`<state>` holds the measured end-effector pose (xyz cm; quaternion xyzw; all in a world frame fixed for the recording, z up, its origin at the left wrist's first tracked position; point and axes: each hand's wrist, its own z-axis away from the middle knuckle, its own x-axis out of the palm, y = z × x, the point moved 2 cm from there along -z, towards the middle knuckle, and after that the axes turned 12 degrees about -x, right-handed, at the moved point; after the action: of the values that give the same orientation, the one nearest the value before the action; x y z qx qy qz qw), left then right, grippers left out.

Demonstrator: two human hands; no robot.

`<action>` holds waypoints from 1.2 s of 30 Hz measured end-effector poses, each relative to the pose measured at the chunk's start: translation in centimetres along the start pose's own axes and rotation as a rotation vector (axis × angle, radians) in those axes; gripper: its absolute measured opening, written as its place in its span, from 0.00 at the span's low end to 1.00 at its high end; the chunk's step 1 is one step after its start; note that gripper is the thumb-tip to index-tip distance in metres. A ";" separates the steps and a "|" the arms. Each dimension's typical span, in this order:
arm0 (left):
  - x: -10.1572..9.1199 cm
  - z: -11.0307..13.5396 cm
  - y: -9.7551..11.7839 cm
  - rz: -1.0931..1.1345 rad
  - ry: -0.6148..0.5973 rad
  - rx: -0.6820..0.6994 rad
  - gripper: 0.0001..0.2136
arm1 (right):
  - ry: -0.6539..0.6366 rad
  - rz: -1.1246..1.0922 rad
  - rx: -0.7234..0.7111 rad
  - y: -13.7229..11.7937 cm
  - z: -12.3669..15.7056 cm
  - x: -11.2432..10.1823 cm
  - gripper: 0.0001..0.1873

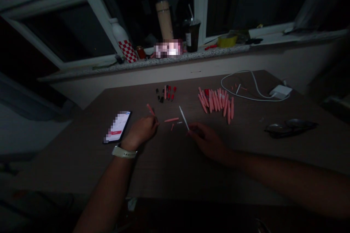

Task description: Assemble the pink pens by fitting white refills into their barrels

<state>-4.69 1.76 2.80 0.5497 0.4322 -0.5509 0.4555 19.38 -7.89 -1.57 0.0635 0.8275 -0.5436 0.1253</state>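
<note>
My left hand [143, 129], with a pale watch on its wrist, is closed around a pink pen barrel [150, 109] whose end sticks up past the fingers. Between thumb and fingers, my right hand [207, 140] pinches a thin white pen refill [184, 117], its narrow tip pointing up and away. On the table between both hands lie a pink tapered pen part [171, 119], a small pink piece [172, 127] and a tiny pale piece [179, 122]. Dim light hides the fine detail of the fingertips.
A lit phone [117, 127] lies left of my left hand. Farther back are several black and red short pieces [169, 93] and a row of pink pens [216, 100]. A white charger [281, 91] with cable and eyeglasses [291, 127] lie right. Bottles line the sill [153, 62].
</note>
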 end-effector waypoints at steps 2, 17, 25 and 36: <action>0.1 0.0 0.1 0.000 0.015 0.024 0.13 | -0.006 0.012 0.002 -0.1 0.0 0.0 0.10; -0.9 -0.1 1.1 0.217 0.082 0.022 0.12 | -0.012 0.007 -0.005 -0.1 0.0 0.0 0.09; -0.5 0.5 4.3 0.906 0.074 0.159 0.14 | -0.061 -0.001 -0.012 0.0 0.1 0.1 0.09; 1.4 -0.1 5.3 1.469 0.090 0.022 0.12 | -0.146 0.036 -0.031 -0.3 0.3 0.2 0.09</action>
<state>0.51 0.73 1.51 0.7240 -0.0346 -0.0851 0.6836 19.16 -8.33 -1.50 0.0365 0.8232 -0.5315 0.1961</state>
